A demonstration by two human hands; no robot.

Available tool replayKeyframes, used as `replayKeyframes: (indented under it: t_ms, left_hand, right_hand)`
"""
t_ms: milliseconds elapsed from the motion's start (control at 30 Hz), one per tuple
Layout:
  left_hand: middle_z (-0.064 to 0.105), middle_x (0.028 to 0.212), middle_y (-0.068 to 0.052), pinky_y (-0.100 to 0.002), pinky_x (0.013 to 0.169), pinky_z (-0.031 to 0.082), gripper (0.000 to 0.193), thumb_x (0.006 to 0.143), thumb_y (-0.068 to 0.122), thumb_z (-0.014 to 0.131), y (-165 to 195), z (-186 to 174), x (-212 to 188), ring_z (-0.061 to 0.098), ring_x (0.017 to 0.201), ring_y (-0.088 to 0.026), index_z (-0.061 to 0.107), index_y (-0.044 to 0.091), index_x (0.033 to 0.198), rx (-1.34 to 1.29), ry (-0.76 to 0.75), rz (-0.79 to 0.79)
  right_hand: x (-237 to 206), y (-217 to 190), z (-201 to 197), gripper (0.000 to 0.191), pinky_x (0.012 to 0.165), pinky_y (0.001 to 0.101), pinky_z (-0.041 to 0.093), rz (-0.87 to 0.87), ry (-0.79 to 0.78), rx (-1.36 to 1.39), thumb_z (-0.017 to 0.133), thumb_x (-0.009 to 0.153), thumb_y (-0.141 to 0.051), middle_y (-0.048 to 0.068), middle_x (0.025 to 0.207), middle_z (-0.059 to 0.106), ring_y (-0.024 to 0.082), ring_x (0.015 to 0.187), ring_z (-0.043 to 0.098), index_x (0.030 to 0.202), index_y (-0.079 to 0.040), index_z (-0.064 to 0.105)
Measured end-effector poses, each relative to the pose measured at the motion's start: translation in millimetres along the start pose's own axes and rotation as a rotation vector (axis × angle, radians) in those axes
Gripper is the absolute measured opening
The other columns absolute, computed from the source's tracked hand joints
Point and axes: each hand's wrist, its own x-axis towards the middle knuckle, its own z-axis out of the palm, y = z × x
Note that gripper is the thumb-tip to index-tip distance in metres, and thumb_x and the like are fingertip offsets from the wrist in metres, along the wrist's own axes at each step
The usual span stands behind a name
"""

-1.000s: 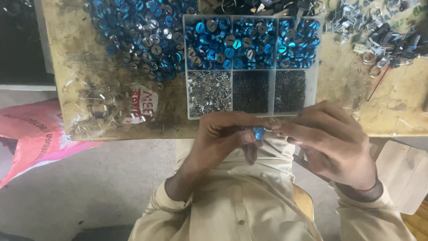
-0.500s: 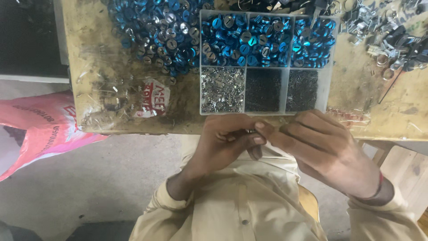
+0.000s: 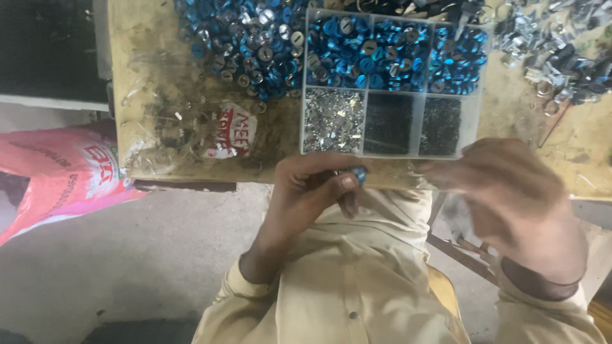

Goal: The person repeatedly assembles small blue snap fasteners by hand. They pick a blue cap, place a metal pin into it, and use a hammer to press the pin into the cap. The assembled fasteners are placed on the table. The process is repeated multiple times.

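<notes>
My left hand [image 3: 312,191] pinches a small blue round part [image 3: 358,174] between thumb and fingers, just below the table's front edge. My right hand [image 3: 510,200] is blurred with motion, off to the right of the left hand and apart from it, near the lower right corner of the clear compartment tray [image 3: 299,83]. Whether it holds anything I cannot make out. The tray holds blue round parts [image 3: 370,54] in its upper cells, silver bits [image 3: 333,120] and dark small pieces [image 3: 387,124] in the lower ones.
A loose heap of blue and silver round parts [image 3: 242,38] lies left of the tray on the worn wooden table [image 3: 140,76]. A crumpled clear plastic bag [image 3: 191,137] sits at the table's left front. Metal fittings [image 3: 561,57] pile at the right. A pink sack [image 3: 57,178] lies on the floor.
My right hand has pulled away to the right from the left hand, where both were together on the blue part. The view has shifted slightly.
</notes>
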Motion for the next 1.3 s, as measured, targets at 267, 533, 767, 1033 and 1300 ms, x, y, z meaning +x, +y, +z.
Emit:
replayKeyframes:
  t_ms: [267, 533, 767, 1033, 1300]
  left_hand:
    - [0.072, 0.107, -0.014, -0.034, 0.075, 0.063, 0.022, 0.104, 0.003, 0.066, -12.0, 1.6, 6.7, 0.072, 0.087, -0.019, 0.071, -0.006, 0.124, -0.192, -0.066, -0.013]
    - [0.072, 0.105, -0.014, -0.030, 0.075, 0.064, 0.021, 0.105, -0.001, 0.065, -12.4, 10.2, 4.0, 0.072, 0.085, -0.017, 0.068, -0.007, 0.125, 0.049, 0.087, 0.109]
    - [0.071, 0.107, -0.012, -0.027, 0.067, 0.060, 0.024, 0.105, 0.003, 0.064, -4.3, 14.6, -1.9, 0.070, 0.079, -0.013, 0.069, -0.005, 0.127, 0.190, 0.124, 0.155]
    - [0.070, 0.095, -0.007, -0.023, 0.063, 0.056, 0.021, 0.107, 0.004, 0.063, -13.5, 22.4, 4.8, 0.068, 0.073, -0.009, 0.070, -0.003, 0.126, 0.274, 0.207, 0.184]
    - [0.067, 0.085, -0.002, -0.021, 0.057, 0.048, 0.019, 0.105, 0.001, 0.064, -33.7, 51.6, 22.4, 0.061, 0.067, -0.005, 0.073, -0.001, 0.121, 0.335, 0.498, 0.264]
  right_hand:
    - [-8.4, 8.9, 44.3, 0.033, 0.069, 0.0299, 0.051, 0.118, 0.118, 0.267, 0.072, 0.086, 0.006, 0.004, 0.105, 0.071, 0.019, 0.084, 0.066, 0.115, -0.005, 0.062]
    - [24.8, -3.1, 36.0, 0.046, 0.069, 0.0415, 0.053, -0.160, 0.060, -0.118, 0.071, 0.074, 0.008, 0.011, 0.112, 0.071, 0.030, 0.085, 0.066, 0.118, 0.000, 0.062]
    - [28.0, 1.2, 43.5, 0.048, 0.067, 0.0420, 0.055, -0.208, -0.001, -0.052, 0.064, 0.073, 0.011, 0.018, 0.104, 0.068, 0.031, 0.083, 0.068, 0.120, 0.006, 0.056]
    - [21.3, -3.5, 60.2, 0.040, 0.063, 0.0409, 0.052, -0.168, 0.068, -0.171, 0.065, 0.087, 0.013, 0.016, 0.091, 0.063, 0.028, 0.075, 0.065, 0.125, 0.013, 0.052]
    - [21.8, -11.3, 91.5, 0.038, 0.061, 0.0389, 0.049, 0.010, 0.256, -0.258, 0.065, 0.094, 0.016, 0.015, 0.087, 0.056, 0.025, 0.072, 0.060, 0.129, 0.016, 0.049]
